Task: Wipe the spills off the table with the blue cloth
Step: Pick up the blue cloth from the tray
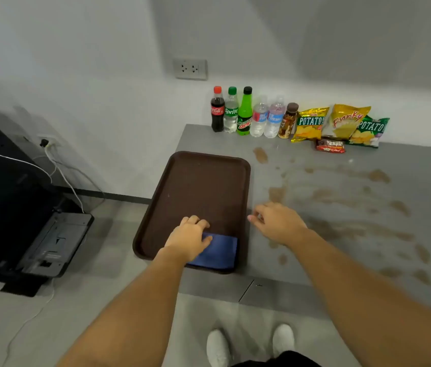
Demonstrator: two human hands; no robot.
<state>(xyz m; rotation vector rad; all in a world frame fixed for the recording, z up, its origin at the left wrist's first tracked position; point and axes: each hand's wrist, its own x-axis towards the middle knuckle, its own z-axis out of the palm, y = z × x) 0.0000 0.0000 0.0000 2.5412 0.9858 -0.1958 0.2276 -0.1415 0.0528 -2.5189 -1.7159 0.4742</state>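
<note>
A folded blue cloth (219, 251) lies in the near right corner of a brown tray (198, 181) on the grey table (407, 160). My left hand (190, 238) lies on the cloth's left part, its fingers bent over the far edge and its thumb on top. My right hand (277, 223) hovers just right of the tray over the table, fingers loosely curled and holding nothing. Brown spills (341, 197) are smeared and spotted across the table to the right of the tray.
Several drink bottles (244, 112) and snack bags (341, 123) stand along the wall at the table's back. The tray overhangs the table's left edge. A dark machine (23, 207) with cables sits on the floor to the left. My white shoes (251, 345) are below.
</note>
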